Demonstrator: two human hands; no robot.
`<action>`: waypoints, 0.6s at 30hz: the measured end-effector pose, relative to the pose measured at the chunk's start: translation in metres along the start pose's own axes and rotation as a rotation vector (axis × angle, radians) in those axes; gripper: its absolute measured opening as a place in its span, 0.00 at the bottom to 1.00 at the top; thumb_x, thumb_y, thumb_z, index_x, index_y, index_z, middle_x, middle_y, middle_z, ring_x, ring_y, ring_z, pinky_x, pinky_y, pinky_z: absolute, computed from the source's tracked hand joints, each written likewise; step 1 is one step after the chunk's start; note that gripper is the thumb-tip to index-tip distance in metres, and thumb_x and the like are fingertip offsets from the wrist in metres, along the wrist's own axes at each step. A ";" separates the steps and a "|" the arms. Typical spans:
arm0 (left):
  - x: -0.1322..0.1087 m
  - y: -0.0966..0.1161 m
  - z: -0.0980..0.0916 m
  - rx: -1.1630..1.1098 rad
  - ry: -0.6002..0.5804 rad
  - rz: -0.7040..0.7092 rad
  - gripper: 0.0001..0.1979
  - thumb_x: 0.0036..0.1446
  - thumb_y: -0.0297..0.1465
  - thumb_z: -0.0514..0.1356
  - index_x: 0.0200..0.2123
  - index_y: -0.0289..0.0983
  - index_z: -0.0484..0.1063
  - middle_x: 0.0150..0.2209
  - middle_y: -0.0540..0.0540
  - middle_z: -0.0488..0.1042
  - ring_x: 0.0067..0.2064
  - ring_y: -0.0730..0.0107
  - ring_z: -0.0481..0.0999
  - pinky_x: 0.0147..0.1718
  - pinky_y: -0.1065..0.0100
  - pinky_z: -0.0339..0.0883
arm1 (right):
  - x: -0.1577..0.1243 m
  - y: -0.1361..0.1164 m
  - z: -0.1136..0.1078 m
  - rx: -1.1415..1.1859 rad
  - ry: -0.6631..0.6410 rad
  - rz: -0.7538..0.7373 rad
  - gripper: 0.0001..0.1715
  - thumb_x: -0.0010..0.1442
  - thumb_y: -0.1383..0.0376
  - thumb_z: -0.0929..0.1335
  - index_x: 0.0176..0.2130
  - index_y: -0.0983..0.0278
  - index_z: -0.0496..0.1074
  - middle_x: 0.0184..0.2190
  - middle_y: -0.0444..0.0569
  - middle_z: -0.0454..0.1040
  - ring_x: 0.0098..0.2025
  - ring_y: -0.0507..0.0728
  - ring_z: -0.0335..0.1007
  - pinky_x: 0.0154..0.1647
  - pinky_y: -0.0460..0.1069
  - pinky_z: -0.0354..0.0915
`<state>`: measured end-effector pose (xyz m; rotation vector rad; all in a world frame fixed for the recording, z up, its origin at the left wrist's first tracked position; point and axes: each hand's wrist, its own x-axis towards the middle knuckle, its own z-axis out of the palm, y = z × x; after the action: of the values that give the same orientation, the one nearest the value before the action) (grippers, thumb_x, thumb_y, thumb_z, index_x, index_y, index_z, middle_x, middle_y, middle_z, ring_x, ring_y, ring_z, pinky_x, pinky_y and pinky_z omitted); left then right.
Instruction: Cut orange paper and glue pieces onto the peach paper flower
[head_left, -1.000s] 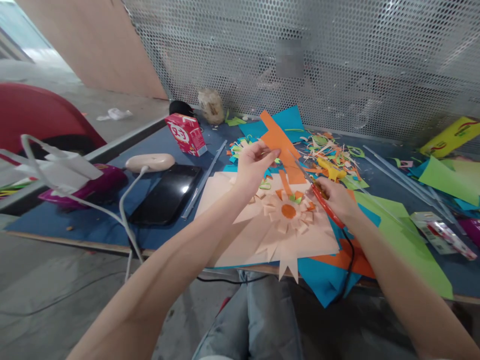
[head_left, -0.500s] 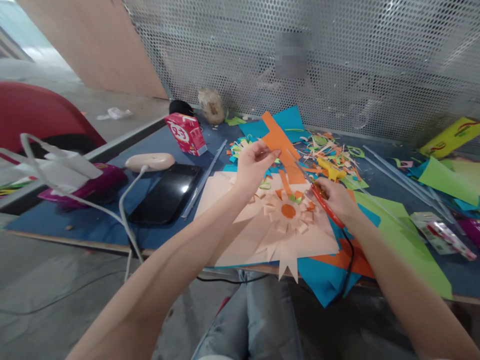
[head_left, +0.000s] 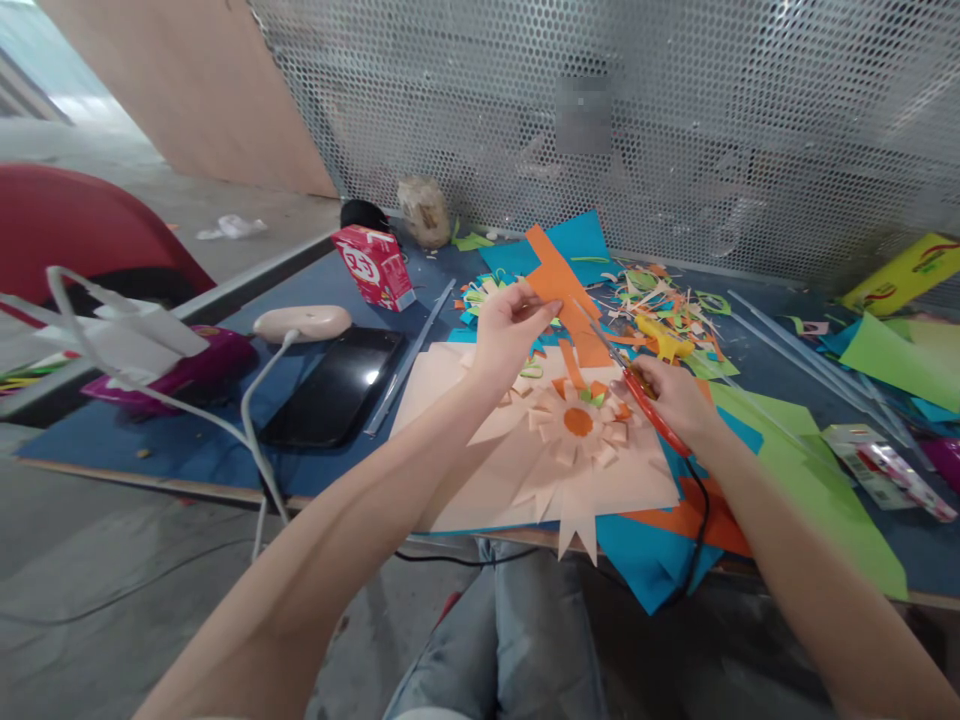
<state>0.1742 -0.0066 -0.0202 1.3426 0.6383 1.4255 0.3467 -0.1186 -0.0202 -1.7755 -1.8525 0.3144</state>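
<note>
My left hand [head_left: 514,318] pinches a piece of orange paper [head_left: 556,272] between thumb and fingers, held above the table. In my right hand [head_left: 670,395] are scissors with red-orange handles [head_left: 654,412], closed in by the fingers. Their blades point up and left and meet the lower part of the orange paper. Beneath both hands lies a pale peach sheet [head_left: 465,490] that bears a peach paper flower [head_left: 555,412] with an orange centre [head_left: 578,422]. A peach ribbon tail hangs over the table's front edge.
Colourful paper scraps [head_left: 660,300] and a yellow glue gun [head_left: 664,340] lie behind my right hand. To the left are a black phone [head_left: 337,390], a white oval device [head_left: 301,322], a pink box [head_left: 373,268] and cables. Green sheets [head_left: 810,470] spread rightward. A perforated metal panel [head_left: 480,100] stands behind.
The view has shifted very slightly. Both hands, the orange paper and the scissors keep almost the same places.
</note>
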 end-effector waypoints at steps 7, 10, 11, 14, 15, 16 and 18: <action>0.000 0.000 0.000 -0.006 -0.001 -0.010 0.02 0.43 0.25 0.61 0.24 0.35 0.70 0.24 0.51 0.74 0.24 0.80 0.71 0.21 0.77 0.64 | 0.001 -0.001 0.000 -0.006 -0.003 0.025 0.22 0.50 0.49 0.64 0.22 0.62 0.56 0.16 0.38 0.54 0.19 0.47 0.48 0.20 0.44 0.46; 0.000 0.001 0.000 -0.020 0.006 -0.029 0.02 0.43 0.25 0.61 0.25 0.35 0.70 0.25 0.50 0.74 0.25 0.79 0.71 0.22 0.77 0.65 | 0.001 -0.001 0.000 -0.020 0.002 0.015 0.23 0.50 0.48 0.64 0.21 0.62 0.55 0.16 0.38 0.53 0.19 0.47 0.47 0.20 0.45 0.46; 0.000 0.001 0.000 -0.028 0.007 -0.038 0.03 0.43 0.26 0.61 0.26 0.35 0.71 0.25 0.50 0.74 0.25 0.79 0.71 0.22 0.76 0.65 | 0.001 -0.001 0.000 -0.027 0.004 0.008 0.23 0.50 0.48 0.64 0.21 0.62 0.55 0.16 0.38 0.53 0.19 0.47 0.46 0.20 0.45 0.45; 0.000 0.000 0.001 -0.066 0.008 -0.064 0.03 0.43 0.26 0.62 0.26 0.35 0.71 0.26 0.50 0.74 0.26 0.79 0.72 0.22 0.77 0.65 | 0.001 -0.001 0.000 -0.035 0.011 0.002 0.24 0.50 0.47 0.64 0.21 0.62 0.55 0.15 0.38 0.53 0.19 0.47 0.46 0.20 0.45 0.45; 0.000 0.000 0.001 -0.082 0.006 -0.073 0.03 0.43 0.26 0.62 0.26 0.35 0.71 0.26 0.51 0.74 0.25 0.79 0.72 0.22 0.77 0.65 | 0.000 -0.001 0.000 -0.031 0.011 0.005 0.24 0.50 0.47 0.64 0.21 0.62 0.55 0.15 0.38 0.53 0.19 0.47 0.46 0.20 0.45 0.45; 0.000 0.000 0.001 -0.098 0.004 -0.083 0.03 0.43 0.26 0.62 0.26 0.35 0.70 0.26 0.51 0.74 0.25 0.79 0.72 0.22 0.77 0.66 | 0.000 -0.001 0.000 -0.028 0.012 0.009 0.24 0.50 0.47 0.64 0.21 0.62 0.55 0.15 0.38 0.53 0.19 0.47 0.45 0.20 0.45 0.45; 0.000 0.000 0.001 -0.127 0.002 -0.104 0.03 0.43 0.26 0.62 0.25 0.34 0.70 0.25 0.51 0.73 0.25 0.79 0.72 0.22 0.77 0.66 | 0.000 -0.001 0.000 -0.028 0.014 0.013 0.24 0.50 0.47 0.64 0.21 0.62 0.55 0.15 0.38 0.53 0.19 0.47 0.45 0.20 0.44 0.45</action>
<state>0.1753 -0.0069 -0.0201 1.1919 0.6007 1.3610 0.3464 -0.1187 -0.0198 -1.8045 -1.8448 0.2817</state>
